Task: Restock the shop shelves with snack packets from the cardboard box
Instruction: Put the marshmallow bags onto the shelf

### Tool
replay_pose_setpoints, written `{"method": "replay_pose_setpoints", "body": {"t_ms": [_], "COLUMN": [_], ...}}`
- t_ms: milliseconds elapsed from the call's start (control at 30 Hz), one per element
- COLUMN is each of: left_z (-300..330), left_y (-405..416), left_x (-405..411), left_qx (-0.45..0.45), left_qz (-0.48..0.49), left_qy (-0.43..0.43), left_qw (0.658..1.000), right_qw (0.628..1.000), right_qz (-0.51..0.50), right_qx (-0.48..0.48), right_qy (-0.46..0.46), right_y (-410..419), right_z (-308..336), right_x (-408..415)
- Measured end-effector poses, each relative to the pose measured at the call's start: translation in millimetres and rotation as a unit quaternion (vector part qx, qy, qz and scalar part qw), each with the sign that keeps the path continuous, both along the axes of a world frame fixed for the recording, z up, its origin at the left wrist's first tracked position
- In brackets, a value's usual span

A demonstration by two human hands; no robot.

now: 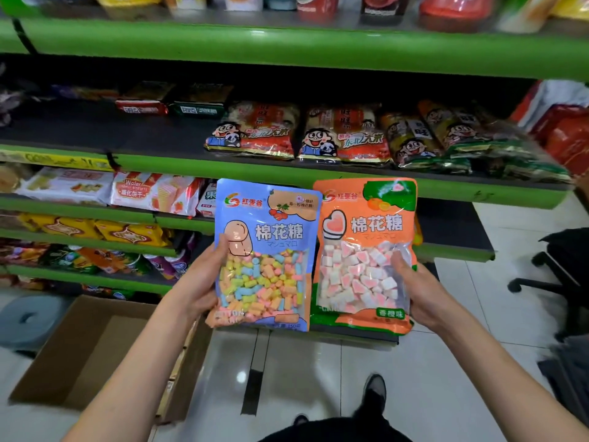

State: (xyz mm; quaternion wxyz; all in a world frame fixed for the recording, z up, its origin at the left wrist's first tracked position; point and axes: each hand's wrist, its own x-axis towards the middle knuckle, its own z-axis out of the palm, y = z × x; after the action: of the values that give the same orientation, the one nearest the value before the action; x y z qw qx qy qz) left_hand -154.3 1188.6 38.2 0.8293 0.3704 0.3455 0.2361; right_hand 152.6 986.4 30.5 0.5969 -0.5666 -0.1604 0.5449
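A person stands facing green shop shelves, holding up two marshmallow packets side by side, upright, in front of the lower shelves. The left hand (pixel 204 279) grips the blue packet (pixel 264 253) by its left edge, thumb pressed on the front and fingers hidden behind. Its clear window shows small pastel twists. The right hand (pixel 420 291) grips the orange packet (pixel 366 253) by its right edge, thumb on the front over the clear window, which shows pink and white heart pieces. The two packets touch along their inner edges, the blue one slightly overlapping the orange.

Behind and above them, a shelf (pixel 178 162) carries rice cracker bags (pixel 255 132) lying along its front edge toward the right; its left part is bare. Lower shelves at the left hold wafer packs (pixel 153 193) and yellow packets (pixel 127 232).

An open cardboard box (pixel 95 352) sits on the tiled floor (pixel 302 371) at the lower left, beside the shelf base. A grey stool (pixel 32 317) stands just left of it. A black chair base (pixel 554 275) shows at the right edge. One dark shoe (pixel 376 387) is visible on the tiles below.
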Motion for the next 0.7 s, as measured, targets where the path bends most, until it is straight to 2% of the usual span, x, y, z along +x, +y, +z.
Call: {"method": "replay_pose_setpoints", "body": {"t_ms": [167, 700], "left_z": [1.5, 4.1], "left_y": [-3.1, -13.5], "left_x": [1.0, 8.9], "left_qx": [0.006, 0.003], "left_qz": [-0.007, -0.007], "left_qy": [-0.007, -0.021], "left_qw": [1.000, 1.000], "right_qw": [1.000, 1.000], "right_qz": [-0.022, 0.002], "right_qx": [-0.015, -0.003], "right_qy": [0.015, 0.029], "right_y": [-4.4, -7.4], "right_z": [1.1, 6.7], "right_x": [-2.4, -13.4]}}
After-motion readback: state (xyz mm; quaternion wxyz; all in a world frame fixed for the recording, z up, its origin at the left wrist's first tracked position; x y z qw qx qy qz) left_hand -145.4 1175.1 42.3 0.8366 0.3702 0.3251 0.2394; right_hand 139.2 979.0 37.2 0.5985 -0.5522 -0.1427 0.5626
